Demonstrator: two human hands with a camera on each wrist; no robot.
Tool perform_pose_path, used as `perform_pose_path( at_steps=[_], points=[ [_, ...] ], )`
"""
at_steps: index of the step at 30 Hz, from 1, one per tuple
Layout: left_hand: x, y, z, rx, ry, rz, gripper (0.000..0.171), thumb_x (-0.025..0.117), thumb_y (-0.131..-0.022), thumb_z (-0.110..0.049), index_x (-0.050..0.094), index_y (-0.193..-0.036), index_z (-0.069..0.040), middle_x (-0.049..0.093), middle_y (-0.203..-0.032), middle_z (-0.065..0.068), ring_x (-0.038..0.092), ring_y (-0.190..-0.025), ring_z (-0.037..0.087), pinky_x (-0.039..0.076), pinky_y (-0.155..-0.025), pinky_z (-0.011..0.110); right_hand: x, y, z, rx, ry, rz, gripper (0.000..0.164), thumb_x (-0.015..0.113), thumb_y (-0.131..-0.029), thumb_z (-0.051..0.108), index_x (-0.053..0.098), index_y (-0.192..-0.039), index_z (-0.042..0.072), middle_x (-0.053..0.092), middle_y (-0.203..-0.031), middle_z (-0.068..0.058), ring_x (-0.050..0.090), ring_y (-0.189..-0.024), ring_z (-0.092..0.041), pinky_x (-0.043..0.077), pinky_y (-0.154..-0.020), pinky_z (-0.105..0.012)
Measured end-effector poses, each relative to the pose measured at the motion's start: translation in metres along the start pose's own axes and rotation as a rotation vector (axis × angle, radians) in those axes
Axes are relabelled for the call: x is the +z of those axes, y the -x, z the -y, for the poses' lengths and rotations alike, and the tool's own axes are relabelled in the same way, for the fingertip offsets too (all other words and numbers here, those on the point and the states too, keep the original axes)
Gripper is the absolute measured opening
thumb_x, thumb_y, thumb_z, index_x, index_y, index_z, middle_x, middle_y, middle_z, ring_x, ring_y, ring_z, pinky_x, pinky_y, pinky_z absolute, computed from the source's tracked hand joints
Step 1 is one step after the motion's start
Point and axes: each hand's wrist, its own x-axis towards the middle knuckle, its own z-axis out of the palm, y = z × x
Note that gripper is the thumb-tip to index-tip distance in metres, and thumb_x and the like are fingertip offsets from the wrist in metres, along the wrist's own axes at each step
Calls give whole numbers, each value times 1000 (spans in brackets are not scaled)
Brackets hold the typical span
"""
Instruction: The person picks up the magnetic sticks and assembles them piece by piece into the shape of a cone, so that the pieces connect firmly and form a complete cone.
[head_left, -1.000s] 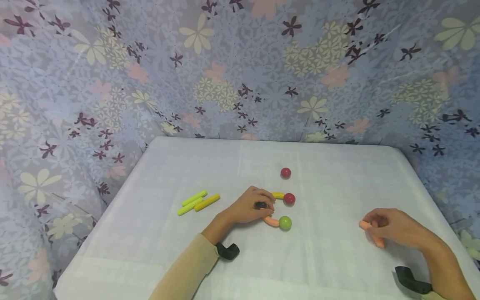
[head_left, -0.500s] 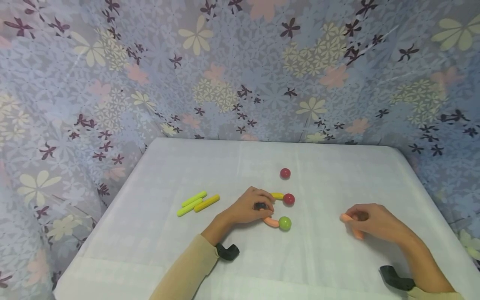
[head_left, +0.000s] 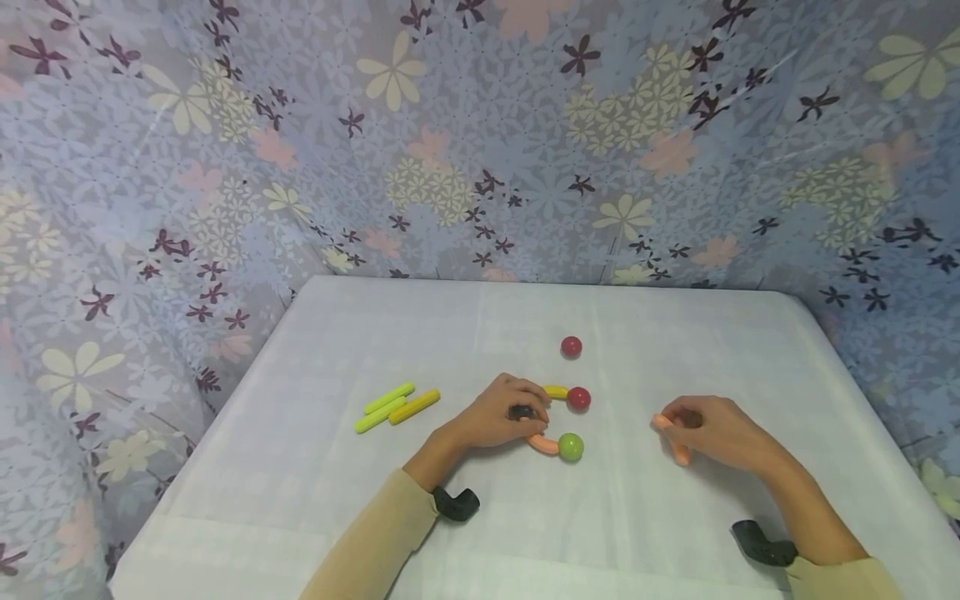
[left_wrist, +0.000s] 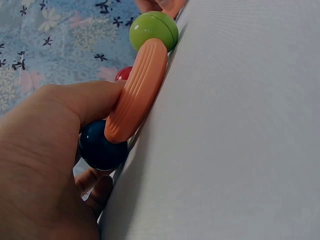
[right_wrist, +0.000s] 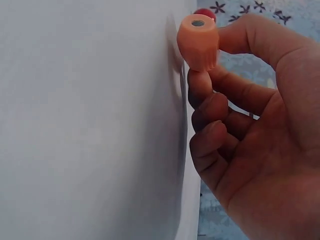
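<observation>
My left hand rests on the table and grips a small assembly of magnetic rods and balls. Its thumb lies against a curved orange rod, whose ends meet a dark blue ball and a green ball. From the fingers also comes a yellow rod with a red ball at its end; where it begins is hidden. To the right, my right hand pinches another curved orange rod between thumb and fingers. A metal disc shows in that rod's end.
Behind the assembly lies a loose red ball. Left of my left hand are two lime-green rods and a straight yellow rod. A white cloth covers the table; a floral curtain hangs behind.
My right hand has moved left across the table with the orange rod, closer to the assembly. My left hand has stayed where it was.
</observation>
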Motion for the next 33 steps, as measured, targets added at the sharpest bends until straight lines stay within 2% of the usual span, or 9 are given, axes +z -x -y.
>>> perform_pose_path(
  at_steps=[8, 15, 18, 33],
  points=[
    [0, 0, -2, -9, 8, 1, 4, 70, -88, -33, 71, -91, -32, 56, -121, -19, 39, -112, 5, 35, -96, 30, 6, -8, 9, -16, 9, -28, 50, 62, -87, 56, 67, -105, 10, 58, -61, 2, 54, -74, -18, 40, -67, -34],
    [0, 1, -1, -8, 9, 3, 4, 69, -88, -33, 71, -92, -32, 57, -121, -19, 39, -112, 5, 35, -96, 30, 13, -15, 19, 6, 60, -23, 51, 65, -85, 56, 68, -104, 9, 57, -79, 1, 51, -80, -19, 41, -66, -34],
    [0, 1, -2, -17, 16, 2, 5, 69, -88, -33, 71, -92, -32, 56, -121, -19, 39, -113, 5, 35, -96, 30, 15, -18, 23, -2, 58, -22, 48, 66, -85, 54, 69, -103, 10, 57, -81, 0, 50, -81, -19, 41, -66, -34],
    [-1, 1, -5, -27, 18, 3, 5, 69, -88, -33, 71, -92, -31, 57, -121, -18, 39, -113, 6, 36, -96, 31, 25, -28, 39, -27, 51, -26, 46, 68, -85, 50, 69, -104, 8, 57, -78, 1, 51, -78, -18, 41, -65, -33]
  ],
)
